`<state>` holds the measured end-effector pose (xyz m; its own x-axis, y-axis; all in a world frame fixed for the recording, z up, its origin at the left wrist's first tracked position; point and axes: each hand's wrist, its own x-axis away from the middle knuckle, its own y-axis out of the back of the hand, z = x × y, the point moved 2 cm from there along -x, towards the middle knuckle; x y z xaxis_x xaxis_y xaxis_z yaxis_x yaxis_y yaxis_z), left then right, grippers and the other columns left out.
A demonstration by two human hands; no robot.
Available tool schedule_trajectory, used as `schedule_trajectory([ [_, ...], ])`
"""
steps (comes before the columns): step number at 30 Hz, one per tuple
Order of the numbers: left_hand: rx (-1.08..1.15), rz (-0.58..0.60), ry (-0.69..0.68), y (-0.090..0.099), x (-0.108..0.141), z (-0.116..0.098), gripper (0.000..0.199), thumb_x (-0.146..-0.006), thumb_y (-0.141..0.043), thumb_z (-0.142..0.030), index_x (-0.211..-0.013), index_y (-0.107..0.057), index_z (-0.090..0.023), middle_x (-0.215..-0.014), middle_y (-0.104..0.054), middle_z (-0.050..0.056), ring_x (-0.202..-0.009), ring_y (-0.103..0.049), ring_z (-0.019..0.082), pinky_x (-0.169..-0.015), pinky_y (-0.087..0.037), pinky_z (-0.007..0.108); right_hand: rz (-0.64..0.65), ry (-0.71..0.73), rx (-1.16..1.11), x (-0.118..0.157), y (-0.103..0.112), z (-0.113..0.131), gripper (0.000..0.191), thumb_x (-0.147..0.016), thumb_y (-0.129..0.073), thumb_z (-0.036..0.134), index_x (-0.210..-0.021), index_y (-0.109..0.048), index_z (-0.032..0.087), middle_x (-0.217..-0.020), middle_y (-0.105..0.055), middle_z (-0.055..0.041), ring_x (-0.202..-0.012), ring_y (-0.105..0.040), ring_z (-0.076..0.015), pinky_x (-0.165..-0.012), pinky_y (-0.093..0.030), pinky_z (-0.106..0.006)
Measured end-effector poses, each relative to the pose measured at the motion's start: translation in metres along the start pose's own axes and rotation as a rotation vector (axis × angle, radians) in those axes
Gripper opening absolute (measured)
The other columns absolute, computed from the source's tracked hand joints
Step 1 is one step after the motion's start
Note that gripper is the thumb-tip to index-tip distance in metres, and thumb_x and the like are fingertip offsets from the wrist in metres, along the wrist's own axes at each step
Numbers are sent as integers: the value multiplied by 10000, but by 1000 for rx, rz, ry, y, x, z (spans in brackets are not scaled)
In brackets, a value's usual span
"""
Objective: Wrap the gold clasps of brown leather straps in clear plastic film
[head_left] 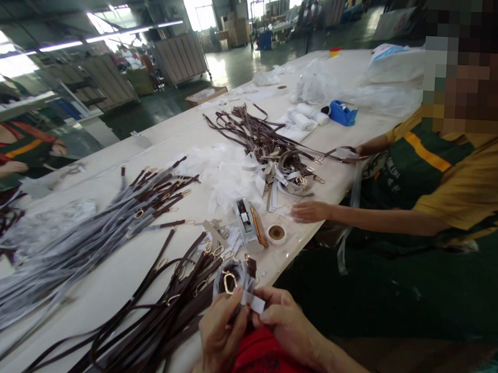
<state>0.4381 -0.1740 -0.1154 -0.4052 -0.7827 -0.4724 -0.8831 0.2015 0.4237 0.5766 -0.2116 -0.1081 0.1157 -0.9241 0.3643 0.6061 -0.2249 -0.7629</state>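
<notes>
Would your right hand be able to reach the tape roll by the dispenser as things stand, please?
Probably yes: the tape roll lies in the open, just beyond the right hand, though that hand is pinching a white strip.

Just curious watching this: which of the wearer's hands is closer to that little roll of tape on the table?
Right. The right hand lies almost straight below the tape roll, pinching a white strip. The left hand is further left, holding the gold buckle.

I sit at a long white table [114, 291] in a big factory hall. The green floor [153, 109] shines under daylight from bright windows [200, 11] at the far end. Tube lights [106, 34] run overhead. Slatted partitions [180, 57] and stacked cardboard boxes [236, 30] stand beyond the table.
</notes>
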Motion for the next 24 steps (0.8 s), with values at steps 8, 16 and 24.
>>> schedule_trajectory([
  [8, -112, 157, -195, 11, -13, -6, 531, -805, -569, -65, -1314, -522, -207, -907, -693, 79, -799, -648, 185, -700, -551, 284, 10, -9, 36, -9, 14, -12, 270, -619, -784, 331, -740, -714, 100, -570, -663, -30, -518, -563, -100, -572, -385, -235],
  [16, 67, -62, 294, 0, 3, 9, 194, -779, -693, -277, -941, -744, -183, -757, -717, 52, -657, -640, 162, -607, -532, 235, -78, -34, 124, -16, 15, -30, 372, -628, -781, 459, -659, -654, 110, -511, -603, -2, -466, -507, -90, -529, -365, -235],
  [24, 361, -486, 963, 29, 28, 46, 449, -505, -840, -503, -770, -752, -151, -448, -544, -45, -416, -432, 77, -404, -387, 176, -495, 383, 1046, -88, 60, 15, 245, -797, -520, 352, -883, -670, 178, -917, -615, -77, -861, -573, -210, -763, -464, -323],
])
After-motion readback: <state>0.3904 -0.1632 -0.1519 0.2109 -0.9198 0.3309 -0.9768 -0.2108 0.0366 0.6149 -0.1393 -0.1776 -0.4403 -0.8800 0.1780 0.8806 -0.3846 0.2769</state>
